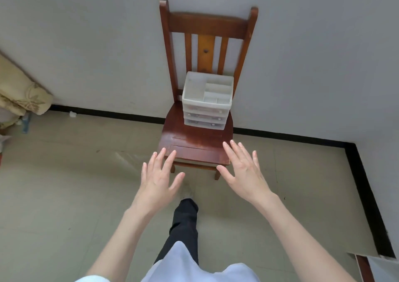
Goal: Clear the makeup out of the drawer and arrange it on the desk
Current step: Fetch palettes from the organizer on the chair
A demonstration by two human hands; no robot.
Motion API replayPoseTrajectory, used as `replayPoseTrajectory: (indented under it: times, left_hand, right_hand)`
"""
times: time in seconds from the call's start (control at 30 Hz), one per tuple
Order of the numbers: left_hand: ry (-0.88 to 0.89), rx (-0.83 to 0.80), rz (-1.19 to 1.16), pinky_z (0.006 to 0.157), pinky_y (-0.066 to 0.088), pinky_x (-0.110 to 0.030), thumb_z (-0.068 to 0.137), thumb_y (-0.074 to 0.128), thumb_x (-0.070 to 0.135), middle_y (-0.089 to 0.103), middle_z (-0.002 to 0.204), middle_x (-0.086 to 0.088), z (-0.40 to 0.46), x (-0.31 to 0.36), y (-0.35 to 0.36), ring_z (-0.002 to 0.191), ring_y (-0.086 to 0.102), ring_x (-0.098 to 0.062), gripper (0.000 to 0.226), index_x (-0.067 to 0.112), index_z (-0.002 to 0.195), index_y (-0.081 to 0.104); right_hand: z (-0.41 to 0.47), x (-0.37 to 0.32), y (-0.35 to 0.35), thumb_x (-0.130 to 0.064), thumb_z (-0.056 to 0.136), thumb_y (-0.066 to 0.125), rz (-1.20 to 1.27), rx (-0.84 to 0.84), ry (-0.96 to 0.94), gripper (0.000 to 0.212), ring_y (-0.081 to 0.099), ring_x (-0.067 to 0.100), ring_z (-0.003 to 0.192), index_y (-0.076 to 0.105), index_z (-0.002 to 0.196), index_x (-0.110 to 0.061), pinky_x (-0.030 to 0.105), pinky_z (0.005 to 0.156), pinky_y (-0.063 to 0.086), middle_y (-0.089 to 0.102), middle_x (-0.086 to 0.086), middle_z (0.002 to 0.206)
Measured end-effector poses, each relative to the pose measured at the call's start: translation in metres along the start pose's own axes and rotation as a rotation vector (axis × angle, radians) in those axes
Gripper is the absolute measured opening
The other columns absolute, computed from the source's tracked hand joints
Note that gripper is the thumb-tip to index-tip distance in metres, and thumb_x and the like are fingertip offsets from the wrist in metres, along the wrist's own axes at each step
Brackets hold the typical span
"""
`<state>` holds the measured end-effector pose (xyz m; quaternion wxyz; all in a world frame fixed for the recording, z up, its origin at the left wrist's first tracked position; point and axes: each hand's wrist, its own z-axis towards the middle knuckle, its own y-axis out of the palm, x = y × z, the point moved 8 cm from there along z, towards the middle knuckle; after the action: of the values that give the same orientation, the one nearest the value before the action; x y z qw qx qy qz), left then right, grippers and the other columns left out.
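Both hands, left hand [158, 178] and right hand [243, 169], spread and holding nothing, approach the drawer organizer [207, 100] on the wooden chair [194, 140]; steady the unit with one while pulling a drawer.

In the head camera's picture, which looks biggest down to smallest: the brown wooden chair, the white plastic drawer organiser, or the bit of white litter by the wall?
1. Brown wooden chair
2. White plastic drawer organiser
3. White litter
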<state>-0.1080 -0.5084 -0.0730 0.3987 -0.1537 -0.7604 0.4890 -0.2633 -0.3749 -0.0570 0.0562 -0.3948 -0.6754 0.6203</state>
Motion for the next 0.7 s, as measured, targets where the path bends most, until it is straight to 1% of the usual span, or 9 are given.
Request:
replayPoseTrajectory:
  times: [0.13,0.3,0.4,0.5,0.57,0.6,0.63,0.67,0.7]
  left_hand:
    - [0.030,-0.095,0.022,0.116,-0.003,-0.041,0.096,0.036,0.043,0.002,0.157,0.000,0.105,-0.008,-0.002,0.144,-0.007,-0.017,0.060,0.028,0.148,0.010]
    - [0.105,-0.161,0.081,0.116,0.001,-0.044,0.095,0.037,0.043,0.004,0.157,-0.003,0.222,0.002,-0.005,0.144,-0.004,-0.020,0.061,0.025,0.148,0.013]
    - [0.141,-0.209,0.105,0.116,0.002,-0.046,0.095,0.038,0.043,0.006,0.157,-0.004,0.268,0.010,0.010,0.144,-0.002,-0.022,0.061,0.023,0.148,0.014]
    - [0.115,-0.272,0.037,0.117,0.004,-0.044,0.096,0.039,0.041,0.009,0.156,-0.004,0.297,0.011,0.042,0.144,0.001,-0.021,0.060,0.023,0.148,0.016]
    - [0.020,-0.319,-0.149,0.117,0.009,-0.038,0.096,0.041,0.038,0.015,0.155,-0.004,0.312,0.005,0.070,0.144,0.008,-0.019,0.057,0.020,0.147,0.021]
    - [-0.068,-0.339,-0.285,0.116,0.012,-0.033,0.097,0.041,0.036,0.020,0.154,-0.004,0.319,-0.001,0.086,0.143,0.013,-0.017,0.056,0.018,0.146,0.024]
    - [-0.179,-0.349,-0.432,0.113,0.016,-0.027,0.097,0.041,0.035,0.025,0.152,-0.002,0.325,-0.008,0.100,0.141,0.019,-0.014,0.054,0.016,0.145,0.026]
    - [-0.325,-0.357,-0.591,0.111,0.019,-0.024,0.098,0.039,0.035,0.029,0.150,0.001,0.330,-0.016,0.116,0.139,0.024,-0.012,0.052,0.016,0.145,0.027]
    - [-0.499,-0.366,-0.789,0.111,0.021,-0.026,0.099,0.036,0.038,0.031,0.149,0.003,0.334,-0.023,0.132,0.137,0.028,-0.012,0.052,0.016,0.145,0.027]
  right_hand:
    - [0.095,0.013,-0.006,-0.045,0.097,0.036,0.008,-0.036,0.074,0.063,-0.005,0.013,0.146,0.007,0.150,-0.026,0.043,0.117,-0.008,0.002,-0.003,0.159]
    - [0.188,0.031,-0.017,-0.044,0.097,0.036,0.020,-0.062,0.124,0.063,-0.005,0.014,0.146,0.008,0.150,-0.025,0.043,0.117,-0.007,0.002,-0.002,0.159]
    - [0.226,0.051,-0.013,-0.043,0.097,0.037,0.027,-0.065,0.159,0.063,-0.004,0.015,0.146,0.009,0.150,-0.024,0.043,0.117,-0.006,0.004,-0.001,0.159]
    - [0.258,0.074,0.006,-0.041,0.097,0.039,0.072,-0.088,0.190,0.062,-0.002,0.016,0.146,0.011,0.150,-0.023,0.043,0.117,-0.004,0.006,0.000,0.159]
    - [0.273,0.088,0.025,-0.037,0.098,0.040,0.107,-0.104,0.208,0.061,-0.001,0.017,0.146,0.012,0.150,-0.022,0.042,0.118,-0.003,0.007,0.002,0.158]
    - [0.280,0.094,0.034,-0.035,0.098,0.041,0.118,-0.101,0.210,0.060,-0.001,0.017,0.146,0.013,0.150,-0.021,0.041,0.118,-0.002,0.007,0.003,0.158]
    - [0.286,0.100,0.042,-0.033,0.098,0.042,0.121,-0.089,0.206,0.060,-0.002,0.018,0.146,0.014,0.150,-0.020,0.041,0.118,-0.001,0.006,0.004,0.158]
    - [0.292,0.106,0.049,-0.031,0.098,0.043,0.117,-0.076,0.198,0.061,-0.003,0.019,0.146,0.014,0.150,-0.020,0.042,0.117,-0.001,0.004,0.005,0.159]
    - [0.299,0.112,0.055,-0.029,0.097,0.044,0.106,-0.067,0.188,0.061,-0.004,0.020,0.146,0.013,0.150,-0.020,0.042,0.117,-0.001,0.001,0.005,0.159]
